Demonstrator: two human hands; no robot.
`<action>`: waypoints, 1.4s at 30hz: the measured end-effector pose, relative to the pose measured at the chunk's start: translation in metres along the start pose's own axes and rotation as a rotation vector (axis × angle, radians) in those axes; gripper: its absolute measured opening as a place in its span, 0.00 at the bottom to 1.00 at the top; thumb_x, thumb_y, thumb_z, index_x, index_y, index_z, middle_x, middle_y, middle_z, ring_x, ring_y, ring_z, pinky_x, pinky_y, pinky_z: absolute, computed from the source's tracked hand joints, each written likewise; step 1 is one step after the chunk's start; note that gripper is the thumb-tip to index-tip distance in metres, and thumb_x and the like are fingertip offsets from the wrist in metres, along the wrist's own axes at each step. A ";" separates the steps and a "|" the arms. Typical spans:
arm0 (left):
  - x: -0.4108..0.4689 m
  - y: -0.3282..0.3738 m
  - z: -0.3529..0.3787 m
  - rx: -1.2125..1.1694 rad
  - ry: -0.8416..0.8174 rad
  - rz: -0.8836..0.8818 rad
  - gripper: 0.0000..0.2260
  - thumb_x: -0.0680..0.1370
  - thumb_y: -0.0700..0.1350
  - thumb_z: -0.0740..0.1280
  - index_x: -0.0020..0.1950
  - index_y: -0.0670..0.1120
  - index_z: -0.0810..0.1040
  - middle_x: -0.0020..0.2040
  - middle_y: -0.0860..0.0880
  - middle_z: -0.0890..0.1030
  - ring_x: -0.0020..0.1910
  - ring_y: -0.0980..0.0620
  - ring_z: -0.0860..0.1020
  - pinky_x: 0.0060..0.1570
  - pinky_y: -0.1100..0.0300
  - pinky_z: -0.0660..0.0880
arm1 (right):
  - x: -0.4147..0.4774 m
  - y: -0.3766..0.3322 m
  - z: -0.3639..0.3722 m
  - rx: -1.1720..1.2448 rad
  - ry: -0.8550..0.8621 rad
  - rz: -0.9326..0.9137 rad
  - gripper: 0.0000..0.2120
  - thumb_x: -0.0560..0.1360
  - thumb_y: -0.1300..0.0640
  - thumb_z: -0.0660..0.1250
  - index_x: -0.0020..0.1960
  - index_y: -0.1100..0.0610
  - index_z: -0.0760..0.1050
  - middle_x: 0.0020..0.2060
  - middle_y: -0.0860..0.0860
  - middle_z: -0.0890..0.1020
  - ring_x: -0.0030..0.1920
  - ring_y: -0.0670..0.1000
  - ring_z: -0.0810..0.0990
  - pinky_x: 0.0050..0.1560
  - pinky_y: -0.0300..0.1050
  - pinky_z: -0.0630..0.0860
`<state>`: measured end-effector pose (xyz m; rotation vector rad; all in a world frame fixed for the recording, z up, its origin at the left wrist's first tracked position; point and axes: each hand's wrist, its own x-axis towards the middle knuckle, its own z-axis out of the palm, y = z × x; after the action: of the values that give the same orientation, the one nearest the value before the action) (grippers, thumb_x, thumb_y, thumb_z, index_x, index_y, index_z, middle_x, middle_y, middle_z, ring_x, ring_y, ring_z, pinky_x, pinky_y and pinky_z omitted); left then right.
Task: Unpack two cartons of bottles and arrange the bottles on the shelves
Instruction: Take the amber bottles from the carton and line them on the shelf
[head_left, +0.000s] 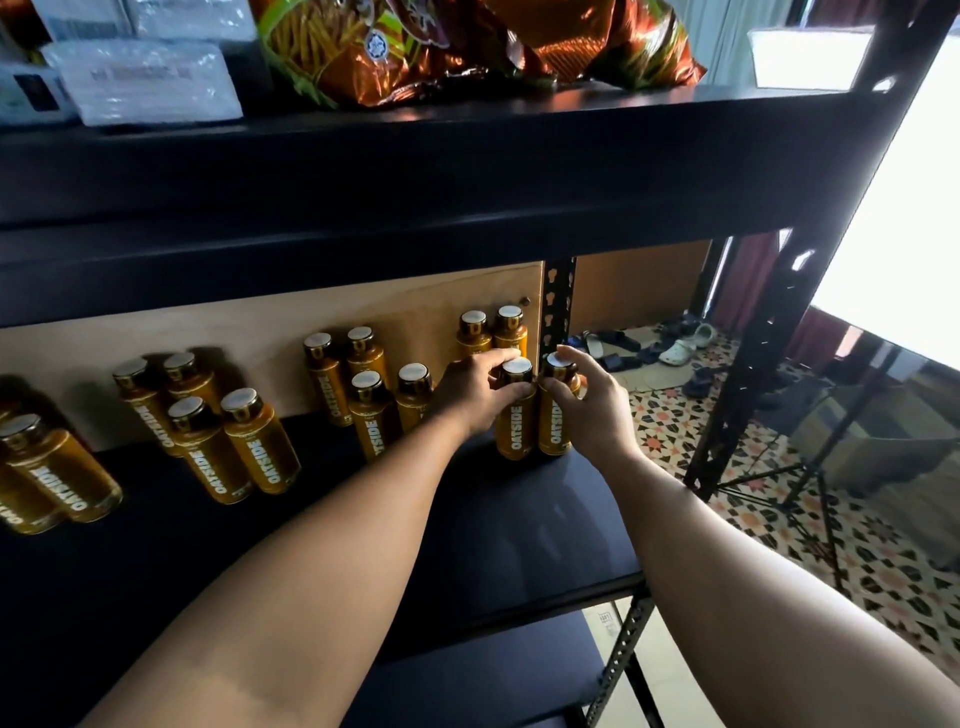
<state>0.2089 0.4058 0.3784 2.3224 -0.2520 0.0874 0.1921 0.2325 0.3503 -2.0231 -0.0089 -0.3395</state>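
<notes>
**Two bottles at the right end of the shelf, one under each hand**

Head view: both hands reach forward side by side. The left hand (475, 392) curls its fingers round the neck of the left bottle (514, 431). The right hand (589, 410) pinches the neck of the right bottle (555, 426) just below the cap. Both bottles stand upright on the dark shelf (545, 514), long axis vertical, touching each other and directly ahead of the hands, neither hand being nearer.

Two more bottles (474, 335) stand just behind this pair. A group of four (366, 384) stands to the left, just beside the left hand. The perforated post (558, 299) rises close behind the right bottle. Snack bags (415, 47) lie on the shelf above. The cartons are out of view.

Letting go looks like the next move. The hands should draw straight back so that the group of four is not knocked.
</notes>
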 end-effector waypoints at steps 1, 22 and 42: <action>0.001 0.000 0.000 -0.003 0.000 -0.002 0.26 0.80 0.54 0.69 0.76 0.52 0.68 0.75 0.49 0.71 0.69 0.46 0.74 0.58 0.58 0.70 | 0.001 0.000 0.000 -0.003 -0.004 0.001 0.20 0.80 0.49 0.69 0.71 0.42 0.73 0.64 0.52 0.80 0.56 0.51 0.80 0.53 0.49 0.79; -0.001 0.003 -0.001 0.018 -0.003 -0.011 0.27 0.80 0.54 0.69 0.77 0.52 0.66 0.77 0.49 0.69 0.72 0.46 0.71 0.59 0.58 0.69 | 0.002 -0.001 0.000 0.015 -0.017 0.034 0.26 0.81 0.49 0.69 0.76 0.42 0.67 0.69 0.52 0.77 0.64 0.54 0.78 0.60 0.52 0.79; 0.001 0.007 0.002 -0.116 -0.027 -0.072 0.27 0.81 0.49 0.69 0.78 0.48 0.65 0.78 0.46 0.64 0.75 0.45 0.66 0.59 0.61 0.63 | 0.009 -0.001 0.002 -0.024 -0.025 0.023 0.25 0.81 0.50 0.68 0.77 0.43 0.67 0.70 0.52 0.76 0.63 0.54 0.78 0.53 0.46 0.75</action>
<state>0.2082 0.3992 0.3824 2.2160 -0.1819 0.0053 0.2008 0.2334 0.3527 -2.0497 0.0028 -0.3014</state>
